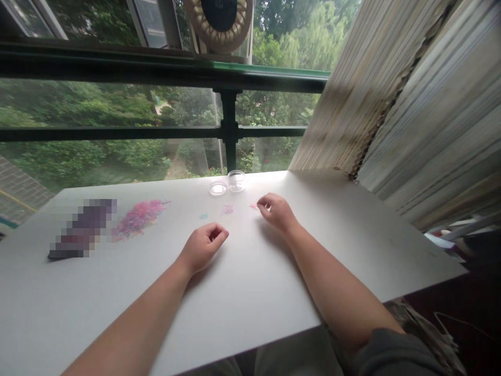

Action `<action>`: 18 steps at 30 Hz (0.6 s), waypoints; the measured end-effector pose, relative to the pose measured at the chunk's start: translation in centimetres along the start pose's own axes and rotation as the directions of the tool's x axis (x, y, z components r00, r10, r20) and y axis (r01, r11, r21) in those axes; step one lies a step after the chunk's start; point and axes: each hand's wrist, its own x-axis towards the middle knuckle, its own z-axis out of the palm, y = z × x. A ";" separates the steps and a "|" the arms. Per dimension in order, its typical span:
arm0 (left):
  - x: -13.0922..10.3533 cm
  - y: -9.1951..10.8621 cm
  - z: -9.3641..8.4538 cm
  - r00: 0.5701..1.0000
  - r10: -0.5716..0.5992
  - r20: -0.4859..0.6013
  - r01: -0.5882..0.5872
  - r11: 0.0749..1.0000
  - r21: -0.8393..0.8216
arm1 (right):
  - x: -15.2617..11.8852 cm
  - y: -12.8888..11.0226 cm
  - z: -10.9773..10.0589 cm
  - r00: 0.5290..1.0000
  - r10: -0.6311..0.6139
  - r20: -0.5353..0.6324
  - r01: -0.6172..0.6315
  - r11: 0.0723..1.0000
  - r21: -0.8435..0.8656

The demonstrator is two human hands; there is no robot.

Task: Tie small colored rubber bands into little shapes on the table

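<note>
On the white table, my right hand [276,211] is pinched, its fingertips beside a tiny pile of pink pieces [253,206]; whether a piece sits between them is too small to make out. My left hand [205,245] rests curled with thumb and fingers together, and what it may hold is hidden. Just beyond it lie a small teal pile [204,215] and a small lilac pile [228,209]. Farther left spreads a big heap of mixed pink, purple and blue small pieces [141,218]. Two clear round dishes, one shallow [218,188] and one deeper [236,181], stand at the back.
A dark, pixelated flat object [84,230] lies at the table's left. Behind the table [219,313] run a window and a dark green rail [156,68], with a round fan [219,23] above. A striped curtain [344,94] hangs at the right.
</note>
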 end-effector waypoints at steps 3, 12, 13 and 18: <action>-0.1 0.0 -0.1 1.000 0.008 0.029 -0.009 1.000 0.023 | 0.5 2.7 -1.5 0.976 0.162 -0.143 -0.185 0.969 -0.165; -0.2 0.0 -0.2 0.995 0.057 0.086 -0.062 0.997 0.050 | 0.2 5.7 -2.3 0.874 0.423 -0.241 -0.477 0.841 -0.256; -0.2 0.0 -0.3 0.994 0.060 0.087 -0.064 0.997 0.049 | 0.2 5.7 -2.2 0.870 0.430 -0.242 -0.485 0.836 -0.256; -0.2 0.1 -0.3 0.993 0.066 0.093 -0.071 0.996 0.052 | 0.2 5.6 -2.3 0.850 0.458 -0.261 -0.517 0.822 -0.240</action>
